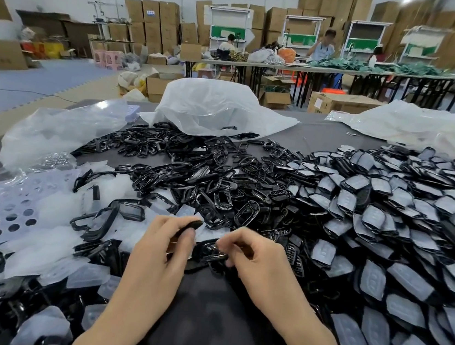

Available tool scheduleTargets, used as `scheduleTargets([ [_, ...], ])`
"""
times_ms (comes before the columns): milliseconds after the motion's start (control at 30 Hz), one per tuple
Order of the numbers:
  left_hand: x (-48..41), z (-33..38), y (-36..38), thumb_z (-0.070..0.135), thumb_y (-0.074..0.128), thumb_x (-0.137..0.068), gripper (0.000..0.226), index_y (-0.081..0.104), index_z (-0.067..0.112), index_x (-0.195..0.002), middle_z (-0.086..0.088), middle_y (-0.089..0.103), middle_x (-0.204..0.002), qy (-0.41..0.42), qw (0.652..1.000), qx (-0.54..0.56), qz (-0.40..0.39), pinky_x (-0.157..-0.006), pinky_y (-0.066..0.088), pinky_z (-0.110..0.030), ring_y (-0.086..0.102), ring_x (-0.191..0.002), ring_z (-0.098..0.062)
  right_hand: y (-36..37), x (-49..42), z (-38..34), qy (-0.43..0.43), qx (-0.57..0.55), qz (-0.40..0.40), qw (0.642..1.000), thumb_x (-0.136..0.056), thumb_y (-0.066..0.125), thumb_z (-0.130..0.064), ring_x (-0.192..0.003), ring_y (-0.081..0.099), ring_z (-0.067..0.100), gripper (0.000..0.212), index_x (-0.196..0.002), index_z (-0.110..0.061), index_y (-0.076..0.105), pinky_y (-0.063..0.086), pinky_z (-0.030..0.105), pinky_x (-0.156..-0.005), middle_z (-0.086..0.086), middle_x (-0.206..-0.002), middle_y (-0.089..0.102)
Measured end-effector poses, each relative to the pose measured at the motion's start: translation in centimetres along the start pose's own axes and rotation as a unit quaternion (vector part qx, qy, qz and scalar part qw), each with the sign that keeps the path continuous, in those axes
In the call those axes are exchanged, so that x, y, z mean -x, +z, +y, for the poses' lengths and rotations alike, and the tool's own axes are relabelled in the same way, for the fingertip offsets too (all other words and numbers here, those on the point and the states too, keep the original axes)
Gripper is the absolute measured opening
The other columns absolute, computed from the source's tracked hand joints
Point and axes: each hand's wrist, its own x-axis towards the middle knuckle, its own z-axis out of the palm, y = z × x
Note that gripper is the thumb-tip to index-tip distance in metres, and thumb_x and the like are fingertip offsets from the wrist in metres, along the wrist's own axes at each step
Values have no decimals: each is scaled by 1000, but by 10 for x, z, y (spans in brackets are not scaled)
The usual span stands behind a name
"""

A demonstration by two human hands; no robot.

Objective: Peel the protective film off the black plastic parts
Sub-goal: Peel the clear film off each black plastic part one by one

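Two bare forearms reach in from the bottom edge over the dark table top. At their ends, the left hand pinches a small black plastic part between thumb and curled fingers, holding it just above the table near the middle of the view. The right hand sits just beside it, its fingers curled in and its thumb drawn close. The fingertips are at a glossy black frame lying between the two hands, but I cannot tell whether they grip the frame, a bit of film, or nothing. Beyond the hands spreads a heap of bare black frames, open in the middle and shiny. To the right lies a large pile of film-covered parts, overlapping like scales, each with a cloudy grey-white face. To the left are loose film scraps and a perforated sheet with round holes. Crumpled clear plastic bags rest at the far side of the table. Farther back stand long work tables, with seated people and stacked cardboard boxes along the wall.
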Motion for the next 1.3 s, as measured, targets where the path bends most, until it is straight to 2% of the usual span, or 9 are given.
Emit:
scheduleTargets([
  [133, 0, 0, -3, 52, 47, -90, 25, 64, 50, -108, 19, 69, -91, -39, 999, 37, 5, -67, 50, -16, 66, -76, -6, -2, -5, -1, 26, -68, 22, 997, -95, 66, -25, -71, 69, 4, 24, -101, -47, 57, 48, 21, -64, -12, -86, 76],
  [233, 0, 4, -4, 48, 45, -94, 25, 66, 48, -108, 15, 62, -90, -32, 998, 52, -1, -66, 44, -12, 61, -73, -9, -5, -8, -3, 33, -158, 59, 985, -95, 67, -23, -70, 66, 1, 14, -99, -37, 68, 50, 18, -63, -8, -82, 77],
  [367, 2, 9, -2, 27, 45, -100, 28, 66, 40, -112, 6, 57, -88, -45, 990, 122, -47, -72, 45, -9, 61, -77, -8, -15, -12, -7, 72, -457, 70, 884, -83, 74, -17, -87, 70, 18, 21, -104, -22, 71, 56, 29, -79, 0, -72, 65],
  [500, 2, 12, -2, 9, 51, -101, 39, 69, 42, -106, 6, 64, -87, -59, 985, 143, -71, -71, 46, -10, 62, -76, -9, -22, -10, -13, 83, -576, 16, 813, -84, 68, -11, -88, 72, 28, 37, -120, -14, 57, 60, 33, -69, 8, -90, 71],
  [667, -1, 11, 0, 27, 66, -90, 22, 68, 45, -102, -12, 67, -83, -100, 975, 195, -45, -70, 52, -24, 64, -79, -27, -9, -12, -11, 77, -495, -2, 865, -100, 50, -20, -65, 67, 16, 23, -111, -8, 66, 53, 22, -56, 15, -96, 75],
  [867, -3, 8, 2, 44, 69, -72, 23, 73, 37, -94, 4, 72, -89, -115, 967, 225, -37, -78, 52, -19, 66, -83, -9, 7, -8, -4, 37, -339, -37, 940, -94, 53, -34, -75, 67, 12, 28, -102, -25, 78, 54, 20, -68, -4, -86, 68],
  [1067, -1, 5, 4, 21, 71, -88, 12, 70, 31, -93, -12, 65, -84, -98, 971, 212, -50, -85, 52, -51, 60, -79, -27, 11, -2, -11, 29, -344, -91, 934, -95, 53, -36, -83, 67, 11, 34, -117, -21, 74, 53, 21, -77, 2, -95, 73],
  [1167, -1, 7, 4, 19, 68, -92, 18, 64, 36, -99, 5, 70, -84, -83, 968, 226, -65, -84, 53, -47, 63, -78, -18, 11, -1, -12, 27, -348, -105, 931, -96, 52, -34, -84, 67, 14, 37, -122, -16, 71, 53, 24, -79, 5, -98, 73],
  [1300, -1, 6, 1, 21, 62, -86, 23, 62, 33, -106, -4, 71, -98, -129, 936, 306, -116, -86, 55, -37, 66, -83, -23, 10, 1, -15, 22, -344, -107, 932, -97, 51, -29, -86, 65, 24, 39, -126, -11, 68, 54, 25, -78, 9, -96, 72],
])
